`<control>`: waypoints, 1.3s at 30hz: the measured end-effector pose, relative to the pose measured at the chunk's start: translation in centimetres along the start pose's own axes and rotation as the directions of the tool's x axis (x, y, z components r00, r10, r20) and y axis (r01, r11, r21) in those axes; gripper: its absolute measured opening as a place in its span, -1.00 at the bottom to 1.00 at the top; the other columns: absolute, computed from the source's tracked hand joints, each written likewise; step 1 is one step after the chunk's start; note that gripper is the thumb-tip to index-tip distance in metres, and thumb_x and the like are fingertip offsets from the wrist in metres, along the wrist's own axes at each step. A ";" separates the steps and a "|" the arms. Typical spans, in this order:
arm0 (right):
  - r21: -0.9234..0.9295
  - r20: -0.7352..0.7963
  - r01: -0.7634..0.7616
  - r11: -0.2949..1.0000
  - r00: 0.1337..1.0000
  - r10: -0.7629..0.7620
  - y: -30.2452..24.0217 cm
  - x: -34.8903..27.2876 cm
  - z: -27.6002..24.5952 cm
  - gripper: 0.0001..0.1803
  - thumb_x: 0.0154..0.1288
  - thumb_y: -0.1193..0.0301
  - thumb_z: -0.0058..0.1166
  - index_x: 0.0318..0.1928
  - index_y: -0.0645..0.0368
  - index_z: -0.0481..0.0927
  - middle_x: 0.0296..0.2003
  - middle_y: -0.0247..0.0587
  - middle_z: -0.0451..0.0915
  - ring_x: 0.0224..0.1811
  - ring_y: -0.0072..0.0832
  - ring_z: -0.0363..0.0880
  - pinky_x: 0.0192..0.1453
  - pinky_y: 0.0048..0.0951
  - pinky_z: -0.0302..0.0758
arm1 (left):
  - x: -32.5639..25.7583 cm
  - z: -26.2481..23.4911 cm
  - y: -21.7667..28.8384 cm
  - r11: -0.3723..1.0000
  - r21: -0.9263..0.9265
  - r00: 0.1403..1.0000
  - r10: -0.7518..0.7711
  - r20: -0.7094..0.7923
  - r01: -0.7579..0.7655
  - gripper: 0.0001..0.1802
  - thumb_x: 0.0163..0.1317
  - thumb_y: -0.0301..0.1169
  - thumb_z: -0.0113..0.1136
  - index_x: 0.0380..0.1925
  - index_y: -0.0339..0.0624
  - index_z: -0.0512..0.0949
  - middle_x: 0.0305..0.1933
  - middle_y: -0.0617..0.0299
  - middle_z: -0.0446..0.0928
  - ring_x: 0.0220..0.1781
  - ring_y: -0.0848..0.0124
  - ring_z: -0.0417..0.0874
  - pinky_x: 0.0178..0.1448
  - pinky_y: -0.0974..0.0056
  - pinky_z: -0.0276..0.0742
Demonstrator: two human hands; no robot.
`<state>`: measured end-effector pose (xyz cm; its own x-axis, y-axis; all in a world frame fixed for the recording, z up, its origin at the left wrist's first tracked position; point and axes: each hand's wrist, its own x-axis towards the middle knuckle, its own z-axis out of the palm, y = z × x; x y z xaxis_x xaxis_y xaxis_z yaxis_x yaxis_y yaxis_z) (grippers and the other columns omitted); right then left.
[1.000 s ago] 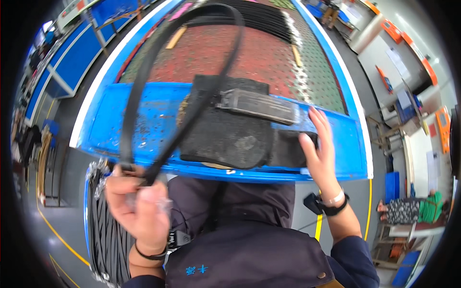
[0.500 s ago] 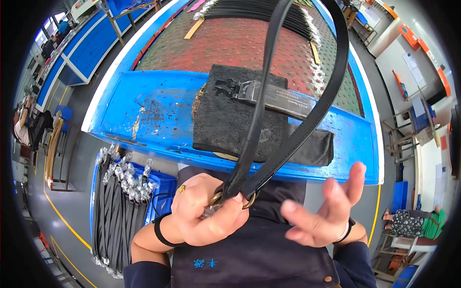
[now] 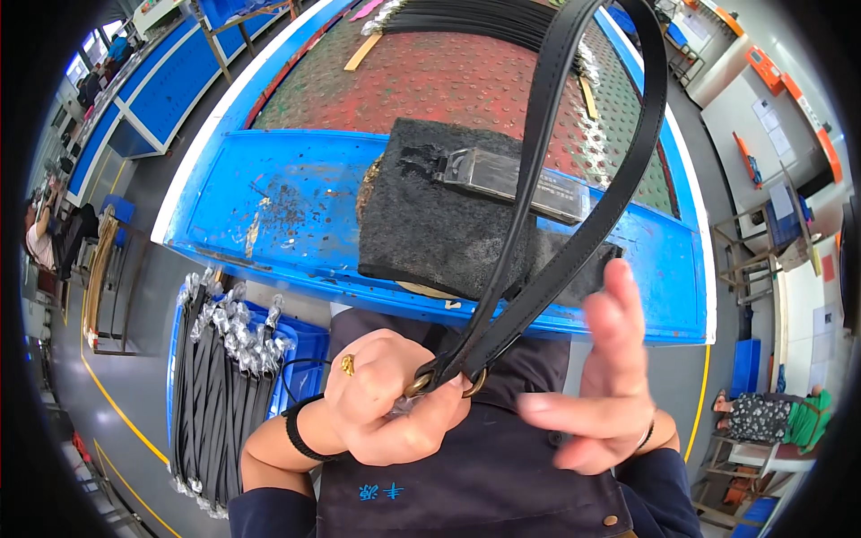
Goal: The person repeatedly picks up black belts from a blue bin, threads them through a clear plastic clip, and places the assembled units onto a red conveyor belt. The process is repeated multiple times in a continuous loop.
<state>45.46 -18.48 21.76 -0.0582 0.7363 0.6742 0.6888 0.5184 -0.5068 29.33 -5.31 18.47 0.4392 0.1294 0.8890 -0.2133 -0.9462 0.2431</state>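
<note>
The left hand has its fingers clamped on the ring ends of a looped black strap. The right hand hovers beside it, fingers apart, above the blue table.

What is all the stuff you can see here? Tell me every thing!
black strap: one, black, looped up over the table, both ends with brass rings pinched in the left hand
black pad: one, black and fuzzy, on the blue table edge
metal clamp bar: one, dark grey, lying on the pad
work table: one, blue rim with a red dotted top, in front of the person
strap bundle: many, black with silver clips, hanging in a blue bin at lower left
more straps: a row, black, at the table's far end
apron: one, dark, on the person
left hand: one, gold ring, black wristband, gripping the strap ends
right hand: one, open, fingers spread, holding nothing
</note>
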 end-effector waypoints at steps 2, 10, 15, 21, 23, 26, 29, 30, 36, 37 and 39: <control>0.074 -0.173 -0.037 0.997 0.984 0.049 0.6 -1.2 -0.3 -0.55 0.21 0.07 -0.09 -0.09 0.12 0.59 0.21 0.18 0.18 0.34 0.13 -0.10 0.35 0.02 -0.22 | -0.5 -0.1 0.5 0.995 0.050 0.996 -0.083 0.009 0.083 -0.52 -0.20 -0.61 0.24 -0.17 -0.11 0.42 -0.52 0.22 0.35 -0.64 0.43 0.37 -0.62 0.41 0.25; -0.676 -0.041 -0.416 0.608 0.845 0.533 4.2 -6.0 -0.3 -0.68 0.08 0.42 0.04 -0.11 0.23 0.55 0.22 0.07 0.19 0.34 0.04 -0.07 0.34 0.04 -0.18 | -0.2 0.4 -0.5 0.999 0.015 0.997 0.038 -0.064 -0.037 -0.76 -0.24 -0.66 0.22 -0.50 -0.14 0.50 -0.37 0.19 0.26 -0.67 0.47 0.43 -0.70 0.43 0.40; -0.549 0.050 -0.335 0.766 0.901 0.430 0.8 -3.4 -1.6 -0.68 0.11 0.30 0.03 -0.12 0.14 0.58 0.19 0.04 0.23 0.33 0.09 -0.04 0.33 0.06 -0.17 | 0.2 0.5 -0.4 0.998 0.030 0.998 0.061 -0.003 -0.061 -0.78 -0.23 -0.66 0.23 -0.53 -0.13 0.49 -0.36 0.21 0.26 -0.64 0.48 0.43 -0.69 0.44 0.39; -0.605 0.099 0.095 0.791 0.994 -0.043 -1.5 -1.9 -0.8 -0.44 -0.24 0.01 0.05 -0.14 -0.07 0.64 0.12 -0.28 0.37 0.30 0.02 0.00 0.35 0.07 -0.30 | 0.8 0.5 0.2 0.997 0.019 0.995 0.080 0.052 -0.081 -0.78 -0.25 -0.66 0.23 -0.58 -0.12 0.48 -0.35 0.20 0.27 -0.62 0.47 0.43 -0.67 0.44 0.37; -0.616 0.129 0.146 0.774 0.988 -0.083 -1.4 -1.3 -0.5 -0.42 -0.31 0.02 0.00 -0.17 -0.08 0.65 0.13 -0.31 0.34 0.31 0.04 -0.04 0.35 0.07 -0.31 | 0.9 0.5 0.2 0.995 0.010 0.994 0.095 0.045 -0.096 -0.78 -0.26 -0.66 0.24 -0.59 -0.11 0.47 -0.34 0.20 0.27 -0.63 0.47 0.42 -0.67 0.44 0.35; -0.634 0.180 0.222 0.740 0.974 -0.138 -1.0 -0.8 -0.4 -0.56 0.16 -0.02 -0.16 -0.19 -0.06 0.66 0.18 -0.12 0.24 0.34 0.11 -0.14 0.38 0.02 -0.31 | 0.8 0.6 0.3 0.997 0.014 0.997 0.081 0.005 -0.081 -0.77 -0.27 -0.67 0.23 -0.60 -0.11 0.46 -0.35 0.21 0.27 -0.63 0.48 0.42 -0.68 0.44 0.33; -0.628 0.181 0.237 0.741 0.971 -0.157 -0.9 -0.7 -0.3 -0.56 0.18 -0.02 -0.15 -0.19 -0.06 0.65 0.18 -0.12 0.23 0.34 0.11 -0.12 0.38 0.01 -0.30 | 0.6 0.7 0.2 0.997 0.015 0.996 0.081 -0.022 -0.081 -0.77 -0.28 -0.67 0.23 -0.61 -0.10 0.47 -0.40 0.23 0.28 -0.63 0.49 0.41 -0.68 0.45 0.32; -0.621 0.169 0.227 0.751 0.973 -0.155 -1.0 -0.8 -0.2 -0.56 0.10 -0.02 -0.10 -0.18 -0.06 0.65 0.18 -0.16 0.25 0.33 0.09 -0.09 0.37 0.02 -0.29 | 0.7 0.7 0.2 0.997 0.016 0.997 0.074 -0.025 -0.074 -0.77 -0.28 -0.68 0.23 -0.60 -0.11 0.47 -0.41 0.24 0.28 -0.63 0.48 0.42 -0.68 0.45 0.32; -0.628 -0.020 0.024 0.778 0.999 -0.047 0.0 -3.0 -1.5 -0.58 0.23 0.05 -0.16 -0.11 -0.01 0.61 0.17 -0.03 0.25 0.30 0.06 0.01 0.35 0.03 -0.19 | 0.6 0.5 0.3 1.000 -0.019 0.999 -0.011 -0.047 0.010 -0.78 -0.27 -0.68 0.22 -0.58 -0.15 0.47 -0.48 0.26 0.28 -0.65 0.47 0.42 -0.68 0.43 0.35; -0.643 -0.043 -0.101 0.759 0.994 0.096 0.6 -3.3 -1.4 -0.62 0.21 0.12 -0.12 -0.12 0.04 0.60 0.18 -0.01 0.23 0.31 0.07 -0.01 0.35 0.03 -0.20 | 0.4 0.4 0.2 1.000 -0.003 0.998 -0.020 -0.060 0.019 -0.78 -0.27 -0.68 0.21 -0.57 -0.16 0.47 -0.48 0.25 0.29 -0.66 0.46 0.42 -0.69 0.42 0.35; -0.672 -0.102 -0.345 0.655 0.920 0.379 1.9 -4.0 -1.0 -0.68 0.18 0.26 -0.04 -0.13 0.14 0.58 0.20 0.04 0.20 0.32 0.09 -0.05 0.34 0.05 -0.21 | 0.2 0.5 0.0 0.999 0.012 0.996 -0.036 -0.078 0.037 -0.78 -0.27 -0.68 0.21 -0.57 -0.17 0.47 -0.49 0.25 0.29 -0.67 0.47 0.42 -0.70 0.42 0.36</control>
<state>47.68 -20.87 18.64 0.2815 0.8293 0.4827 0.9571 -0.2066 -0.2031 29.86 -5.44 18.43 0.3771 0.1857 0.9074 -0.1871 -0.9442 0.2710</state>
